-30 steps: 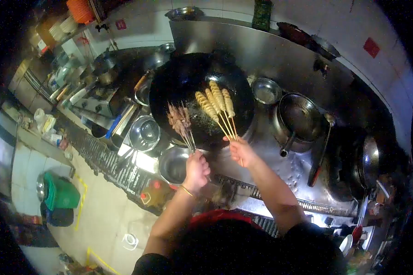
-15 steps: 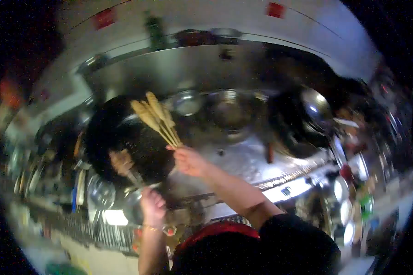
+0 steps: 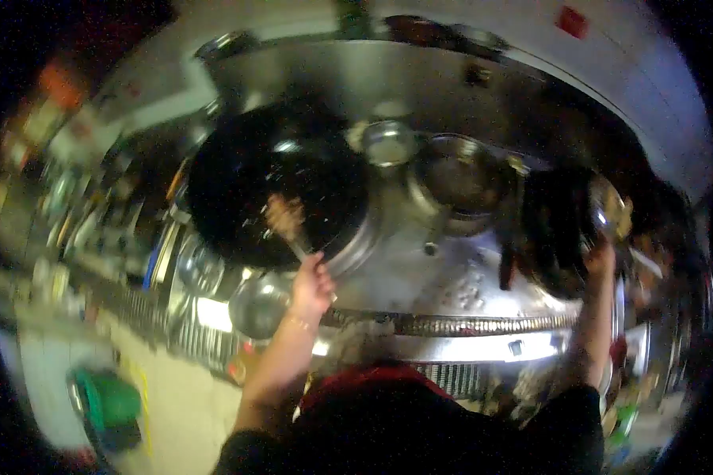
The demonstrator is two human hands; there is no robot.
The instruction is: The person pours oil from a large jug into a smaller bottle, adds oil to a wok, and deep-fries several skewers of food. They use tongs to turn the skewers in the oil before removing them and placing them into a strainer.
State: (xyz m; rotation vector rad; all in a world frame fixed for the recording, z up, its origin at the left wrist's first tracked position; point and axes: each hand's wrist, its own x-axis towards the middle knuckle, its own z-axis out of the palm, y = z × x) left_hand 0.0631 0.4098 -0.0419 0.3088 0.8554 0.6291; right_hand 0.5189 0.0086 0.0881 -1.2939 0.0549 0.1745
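Note:
My left hand (image 3: 314, 286) is closed on the sticks of a bunch of brown meat skewers (image 3: 285, 218), whose meaty ends hang over the big black wok (image 3: 238, 174). Far off to the right, my right hand (image 3: 600, 257) is closed beside a shiny metal pan (image 3: 602, 202) and some dark pans. Pale yellow skewers (image 3: 627, 217) show just above it, blurred, their sticks hard to make out.
Behind the steel counter (image 3: 420, 277) stand a small metal bowl (image 3: 388, 143) and a round pan (image 3: 461, 178). Another metal bowl (image 3: 261, 307) is near my left forearm. A green bin (image 3: 109, 397) stands on the floor at the lower left.
My right hand has moved from over the wok to the far right, with the yellow skewers. The meat skewers stay over the wok in my left hand. The view has swung.

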